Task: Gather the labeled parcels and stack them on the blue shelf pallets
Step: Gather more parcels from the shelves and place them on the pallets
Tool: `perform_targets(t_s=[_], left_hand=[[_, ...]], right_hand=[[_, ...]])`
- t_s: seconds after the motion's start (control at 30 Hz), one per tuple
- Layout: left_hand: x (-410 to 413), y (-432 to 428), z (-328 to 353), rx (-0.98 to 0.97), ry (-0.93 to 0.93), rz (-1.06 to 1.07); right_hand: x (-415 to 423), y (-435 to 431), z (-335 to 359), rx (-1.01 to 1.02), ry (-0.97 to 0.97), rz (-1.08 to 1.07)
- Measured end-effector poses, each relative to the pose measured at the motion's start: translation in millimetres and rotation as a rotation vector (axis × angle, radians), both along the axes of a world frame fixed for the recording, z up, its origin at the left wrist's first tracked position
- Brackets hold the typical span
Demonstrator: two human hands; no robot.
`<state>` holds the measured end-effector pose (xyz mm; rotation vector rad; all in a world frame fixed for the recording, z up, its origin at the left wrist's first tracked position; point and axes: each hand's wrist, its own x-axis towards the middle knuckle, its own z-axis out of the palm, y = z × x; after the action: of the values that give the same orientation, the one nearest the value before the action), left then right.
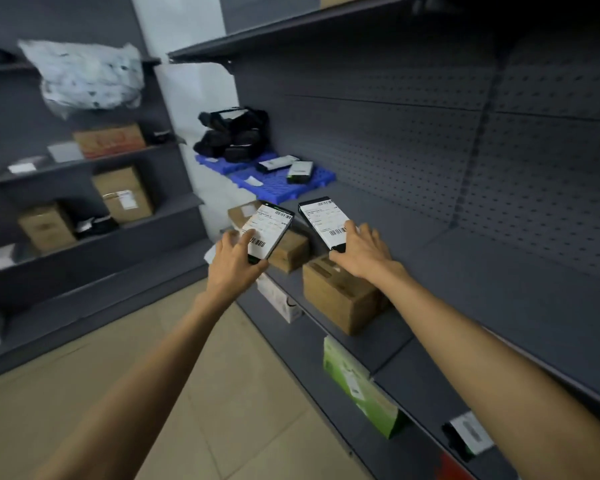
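My left hand (234,259) grips a flat black parcel with a white barcode label (268,233) by its near end. My right hand (362,252) holds a second black labelled parcel (323,221) the same way. Both parcels are held out in the air above cardboard boxes, short of the blue pallets (278,183) on the grey shelf. Two small labelled parcels (300,171) lie on the nearer pallet. A heap of black bagged parcels (234,135) sits on the farther pallet.
Brown cardboard boxes (340,294) sit on the lower shelf under my hands, with a white box (279,301) and a green box (357,388) below. A grey shelf unit (94,188) at left holds boxes and a white bag (87,77). Tiled floor (222,427) lies between.
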<state>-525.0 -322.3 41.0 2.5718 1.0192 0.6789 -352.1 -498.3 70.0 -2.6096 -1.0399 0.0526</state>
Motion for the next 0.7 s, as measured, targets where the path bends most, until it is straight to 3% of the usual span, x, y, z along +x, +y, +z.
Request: perform_targets(t_s=[0.17,0.33,0.5,0.7], left_hand=[[-62.3,121.7,1.8,0.003,-0.016,0.154],[-69.8,203.4,-0.8,-0.013,-0.031,0.218],[-34.5,269.1,-10.7,-0.027,-0.058,0.212],[65.1,356.8,7.1,0.027,-0.060,0.122]], right_hand=[[-20.1,138.4,5.2,0.038,-0.015,0.120],[-24.4,240.4,2.4,0.038,-0.022,0.197],[9.6,316.6,1.9,0.043,-0.052,0.217],[111.8,388.1,14.2,0.094,-0.070,0.137]])
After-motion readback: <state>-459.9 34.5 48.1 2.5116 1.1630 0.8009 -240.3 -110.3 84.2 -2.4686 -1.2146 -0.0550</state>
